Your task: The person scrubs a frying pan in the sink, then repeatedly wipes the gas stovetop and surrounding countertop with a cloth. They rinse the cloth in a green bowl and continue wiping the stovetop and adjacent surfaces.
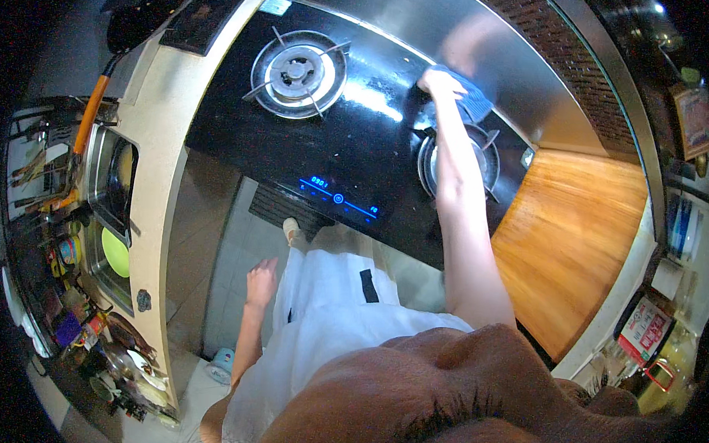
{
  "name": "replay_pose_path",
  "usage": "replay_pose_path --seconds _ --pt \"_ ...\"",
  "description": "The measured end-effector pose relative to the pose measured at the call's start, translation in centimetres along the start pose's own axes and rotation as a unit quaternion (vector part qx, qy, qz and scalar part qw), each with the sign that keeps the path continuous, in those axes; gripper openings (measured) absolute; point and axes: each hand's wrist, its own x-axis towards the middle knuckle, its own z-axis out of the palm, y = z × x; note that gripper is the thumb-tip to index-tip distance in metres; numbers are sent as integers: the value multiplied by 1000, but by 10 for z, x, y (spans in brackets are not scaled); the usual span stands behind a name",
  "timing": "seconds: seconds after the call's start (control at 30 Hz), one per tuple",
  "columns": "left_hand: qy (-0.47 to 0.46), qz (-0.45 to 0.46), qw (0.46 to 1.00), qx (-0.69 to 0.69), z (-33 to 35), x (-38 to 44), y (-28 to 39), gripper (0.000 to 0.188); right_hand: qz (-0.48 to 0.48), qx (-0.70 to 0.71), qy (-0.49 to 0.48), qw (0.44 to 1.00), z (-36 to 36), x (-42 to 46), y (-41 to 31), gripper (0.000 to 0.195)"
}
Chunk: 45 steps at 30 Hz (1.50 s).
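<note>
At the back right of the black glass cooktop (357, 145), my right hand (443, 83) grips a blue cloth (474, 100). The cloth lies at the foot of the steel backsplash (391, 18), spreading to the right of my fingers. My right forearm passes over the right burner (490, 159) and hides much of it. The left burner (298, 73) stands in full view with its pan supports. Low at my left side hangs my left hand (261, 282), loosely curled and holding nothing.
A lit blue control display (338, 198) marks the cooktop's front. Right of it lies a wooden board (570, 246). On the left are a pale counter edge (161, 215), a sink (113, 178), a green bowl (116, 252) and an orange-handled wok (92, 115).
</note>
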Motion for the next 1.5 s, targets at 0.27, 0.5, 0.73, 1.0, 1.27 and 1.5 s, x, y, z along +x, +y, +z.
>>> replay_pose_path --seconds 0.27,0.5,0.73,1.0,1.27,1.5 --pt "38 -10 998 50 -27 3 10 35 -330 -153 27 931 -39 -50 1 31" --pt "46 -5 998 52 -16 -7 -5 38 -316 -266 42 910 -45 -36 61 23" --pt "75 28 996 29 -14 -8 -3 35 -243 -240 -156 927 -12 -117 -41 15" --pt "109 17 994 26 -23 -25 -21 35 -444 -190 -142 864 66 -213 -11 20" --pt "100 -23 994 31 -18 -47 -42 35 -311 -164 250 902 27 -199 19 11" --pt "51 -101 991 66 -1 -76 -56 34 -119 -70 375 917 19 -70 -28 19"
